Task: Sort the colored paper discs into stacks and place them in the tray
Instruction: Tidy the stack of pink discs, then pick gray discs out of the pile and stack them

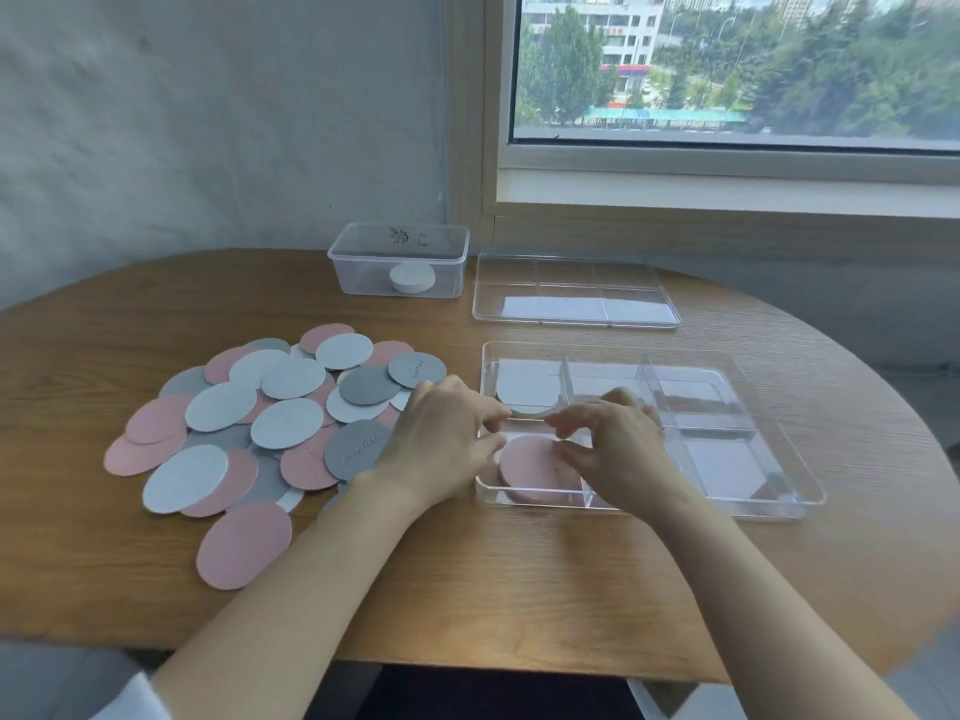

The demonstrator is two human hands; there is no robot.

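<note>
A clear divided tray (802, 488) lies on the wooden table to the right. A stack of pink discs (530, 467) sits in its near-left compartment, and a white stack (524, 389) fills the far-left one. My left hand (441, 441) curls its thumb and fingers at the pink stack's left edge. My right hand (615, 452) pinches the stack's right edge from the other side. To the left, a loose pile of pink, white and grey discs (291, 407) spreads over the table, overlapping one another.
A single pink disc (244, 545) lies apart near the table's front edge. Behind the tray are a flat clear lid (571, 304) and a clear box (363, 267) with a white round object (412, 279) inside. A wall and window stand beyond.
</note>
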